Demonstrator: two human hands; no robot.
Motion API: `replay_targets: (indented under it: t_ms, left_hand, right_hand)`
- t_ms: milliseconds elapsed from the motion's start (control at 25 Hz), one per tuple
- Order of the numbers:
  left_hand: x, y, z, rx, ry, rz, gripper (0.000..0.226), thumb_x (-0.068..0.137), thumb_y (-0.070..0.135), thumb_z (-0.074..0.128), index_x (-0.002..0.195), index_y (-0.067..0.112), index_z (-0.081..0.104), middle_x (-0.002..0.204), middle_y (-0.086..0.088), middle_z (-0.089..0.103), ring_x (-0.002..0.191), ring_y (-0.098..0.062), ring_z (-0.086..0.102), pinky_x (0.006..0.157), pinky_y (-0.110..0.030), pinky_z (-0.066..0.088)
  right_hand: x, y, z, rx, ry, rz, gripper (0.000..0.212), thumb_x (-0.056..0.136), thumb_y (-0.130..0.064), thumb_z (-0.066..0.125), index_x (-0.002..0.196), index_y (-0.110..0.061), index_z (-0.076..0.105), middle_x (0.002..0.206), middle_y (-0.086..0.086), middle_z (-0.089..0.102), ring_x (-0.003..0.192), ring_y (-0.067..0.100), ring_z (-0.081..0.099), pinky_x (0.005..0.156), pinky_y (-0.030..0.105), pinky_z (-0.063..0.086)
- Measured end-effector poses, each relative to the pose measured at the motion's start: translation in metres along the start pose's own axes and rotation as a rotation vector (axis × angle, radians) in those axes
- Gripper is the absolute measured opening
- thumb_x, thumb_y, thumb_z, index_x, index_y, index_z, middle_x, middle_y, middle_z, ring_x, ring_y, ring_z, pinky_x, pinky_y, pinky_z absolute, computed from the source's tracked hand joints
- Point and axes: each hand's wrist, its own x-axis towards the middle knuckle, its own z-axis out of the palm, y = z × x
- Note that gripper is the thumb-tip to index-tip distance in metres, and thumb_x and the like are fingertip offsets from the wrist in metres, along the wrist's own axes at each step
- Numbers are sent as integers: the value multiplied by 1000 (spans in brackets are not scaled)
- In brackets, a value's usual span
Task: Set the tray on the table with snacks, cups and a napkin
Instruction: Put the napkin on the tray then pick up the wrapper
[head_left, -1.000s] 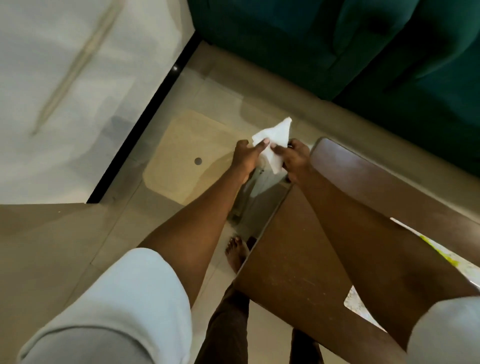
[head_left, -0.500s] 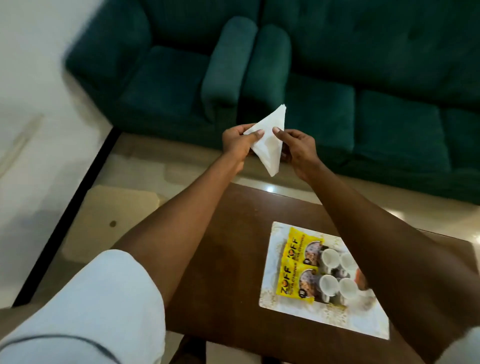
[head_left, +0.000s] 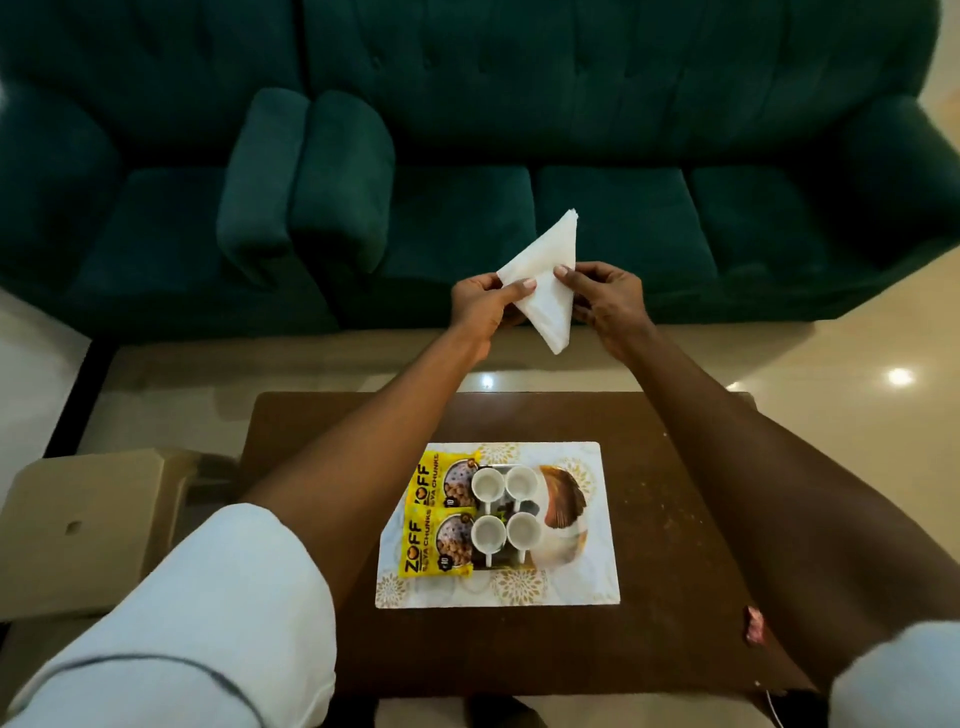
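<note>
From the head view, both arms reach forward to the centre of the frame, where a white napkin, folded into a triangle, is held in the air past the far edge of the table and in front of a dark green sofa that fills the top of the frame. The left hand pinches the napkin's left corner, thumb on top. The right hand pinches its right edge between thumb and fingers. One point of the napkin sticks up and another hangs down between the hands. Below them the brown table holds a pale patterned tray, lying flat just below the middle of the frame. On the tray's left part lie two yellow snack packets, one above the other in the frame. Four white cups stand in a two-by-two group at the packets' right edges, openings up. A beige stool stands at the lower left, beside the table. White sleeves cover both upper arms at the bottom corners.
</note>
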Motion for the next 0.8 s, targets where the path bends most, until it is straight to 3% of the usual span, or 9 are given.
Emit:
replay_targets:
  t_ms: [240,400,560,720,800]
  left_hand:
    - [2,-82,41,91,24,-109,24,84,5,80,105,2,67,103,-12,74,85,-22,74,78,-39,64]
    - [-4,-199,26,263,113,-260,23,81,9,83,101,9,70,92,-9,75,79,-22,70,73,-38,62]
    - [-45,-314,9,392,209,-413,13,85,9,77,96,4,73,91,-17,76,66,-25,69,57,-33,61]
    - [-86,-375,4,486,169,-489,8,85,14,76,90,8,73,91,-16,76,72,-25,72,70,-43,65]
    - [-93,-386,7,536,153,-439,11,85,15,75,95,10,75,94,-13,77,81,-27,75,77,-48,64]
  right_hand:
    - [-15,91,-74,-53,91,143,36,88,-8,79,119,8,68,116,17,74,99,27,76,72,31,64]
    - [-43,193,-115,-76,148,288,32,88,-6,78,115,8,69,105,13,76,85,18,78,69,28,62]
    - [-77,284,-133,-171,163,428,19,89,-9,77,106,0,72,101,7,75,83,12,76,69,25,63]
    - [-99,343,-136,-268,172,538,27,88,-9,79,111,2,71,103,6,74,91,21,73,64,22,62]
    - [-105,362,-132,-388,191,576,25,85,-15,84,104,-5,73,97,1,73,91,22,73,72,32,64]
